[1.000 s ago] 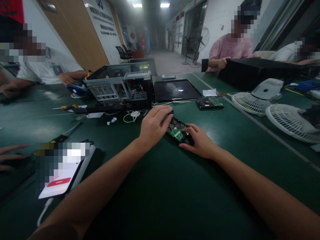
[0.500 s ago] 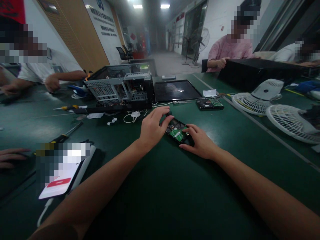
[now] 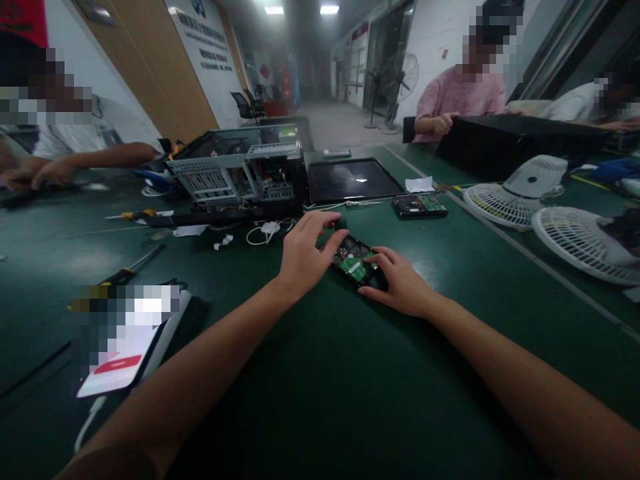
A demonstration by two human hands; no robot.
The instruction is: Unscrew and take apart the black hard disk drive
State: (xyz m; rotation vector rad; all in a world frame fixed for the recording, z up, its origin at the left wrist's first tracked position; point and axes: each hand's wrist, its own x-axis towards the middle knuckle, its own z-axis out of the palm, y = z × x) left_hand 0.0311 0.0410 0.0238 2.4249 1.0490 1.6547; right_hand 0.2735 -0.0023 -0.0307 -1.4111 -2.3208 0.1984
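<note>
Just in front of me, a hard drive with a green circuit board facing up rests at a slant, low over or on the green table. Black ends stick out at both corners of it, perhaps a bracket. My left hand pinches the dark far-left end between thumb and fingers; whether that dark piece is separate I cannot tell. My right hand grips the near-right end, thumb on the near side and fingers over the board's edge. A second hard drive lies farther back to the right.
An opened computer case and a black panel stand behind. White fans are at right. A phone and a screwdriver lie at left. Co-workers sit across; one hand holds a large black box.
My hands and the hard drive have hardly moved. The co-worker at left has brought one hand leftward to the other, and another person's hand at the left edge has gone from view.
</note>
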